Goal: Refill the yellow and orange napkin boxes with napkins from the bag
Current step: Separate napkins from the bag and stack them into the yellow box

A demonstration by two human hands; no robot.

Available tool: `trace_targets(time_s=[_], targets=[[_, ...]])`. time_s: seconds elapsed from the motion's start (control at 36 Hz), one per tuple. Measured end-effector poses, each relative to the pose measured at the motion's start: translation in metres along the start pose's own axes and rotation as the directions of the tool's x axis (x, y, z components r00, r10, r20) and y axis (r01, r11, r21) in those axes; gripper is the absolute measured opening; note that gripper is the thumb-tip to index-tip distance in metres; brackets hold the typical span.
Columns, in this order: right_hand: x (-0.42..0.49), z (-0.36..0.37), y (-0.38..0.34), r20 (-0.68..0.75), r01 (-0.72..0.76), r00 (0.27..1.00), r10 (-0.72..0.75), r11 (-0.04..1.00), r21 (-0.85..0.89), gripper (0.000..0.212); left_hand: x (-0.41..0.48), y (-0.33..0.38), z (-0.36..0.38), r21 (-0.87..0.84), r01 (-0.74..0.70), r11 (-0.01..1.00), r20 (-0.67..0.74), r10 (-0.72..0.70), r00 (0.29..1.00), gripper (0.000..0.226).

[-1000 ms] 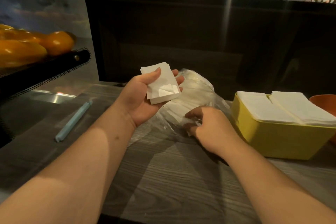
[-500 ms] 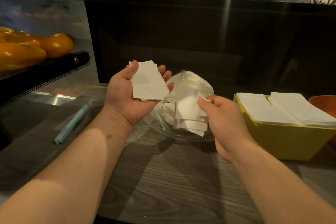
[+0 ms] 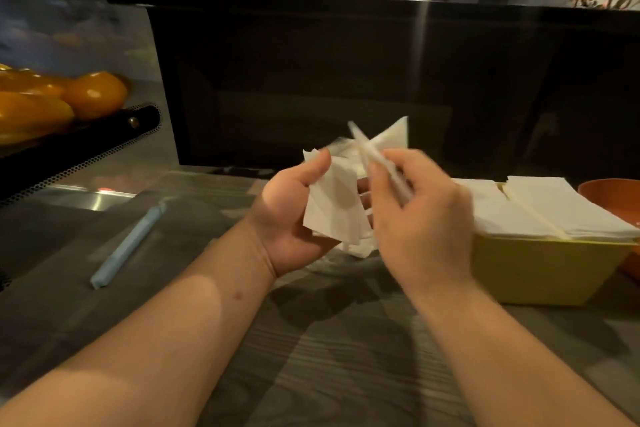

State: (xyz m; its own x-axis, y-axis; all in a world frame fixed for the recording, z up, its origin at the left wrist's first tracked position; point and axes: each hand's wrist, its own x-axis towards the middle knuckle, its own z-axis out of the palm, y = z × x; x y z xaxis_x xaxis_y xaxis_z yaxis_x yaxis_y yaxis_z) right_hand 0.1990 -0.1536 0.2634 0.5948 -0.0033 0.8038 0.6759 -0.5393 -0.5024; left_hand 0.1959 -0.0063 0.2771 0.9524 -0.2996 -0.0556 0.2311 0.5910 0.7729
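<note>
Napkins [image 3: 332, 204] held in left hand [image 3: 294, 218], right hand [image 3: 415, 215] pinching more, beside yellow box [image 3: 540, 270]

No text, label, brand, number or sign is readable anywhere here.

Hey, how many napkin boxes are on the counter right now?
2. The yellow box sits at the right, full of napkins; the orange box is beside it at the frame's right edge, mostly cut off. More may be out of view.

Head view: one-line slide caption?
Left hand and right hand hold napkins beside the full yellow box.
</note>
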Motion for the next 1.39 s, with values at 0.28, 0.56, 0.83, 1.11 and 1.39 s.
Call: trace_targets(time_s=[0.28,0.56,0.83,1.11,1.39], targets=[[-0.001,0.002,0.003,0.095,-0.075,0.994,0.061,0.987,0.143,0.038,0.004,0.002,-0.008,-0.033,0.014,0.999,0.086,-0.011,0.996,0.065],[0.006,-0.011,0.015,0.224,-0.12,0.966,0.133,0.99,-0.07,0.043,0.001,0.0,-0.008,0.115,0.169,0.979,0.203,-0.19,0.961,0.06],[0.006,-0.016,0.008,0.005,-0.107,0.994,0.107,0.986,0.131,0.009,0.001,0.004,-0.015,0.063,0.233,0.971,0.29,-0.241,0.926,0.058],[0.014,-0.039,-0.009,0.196,-0.145,0.979,0.052,0.855,0.498,0.014,0.0,0.003,-0.014,0.006,0.161,0.987,0.165,-0.16,0.973,0.046],[0.008,-0.024,-0.004,0.446,-0.314,0.881,0.158,0.9,0.302,0.019,0.002,0.005,-0.01,0.2,0.13,0.971,0.091,-0.15,0.984,0.065]])
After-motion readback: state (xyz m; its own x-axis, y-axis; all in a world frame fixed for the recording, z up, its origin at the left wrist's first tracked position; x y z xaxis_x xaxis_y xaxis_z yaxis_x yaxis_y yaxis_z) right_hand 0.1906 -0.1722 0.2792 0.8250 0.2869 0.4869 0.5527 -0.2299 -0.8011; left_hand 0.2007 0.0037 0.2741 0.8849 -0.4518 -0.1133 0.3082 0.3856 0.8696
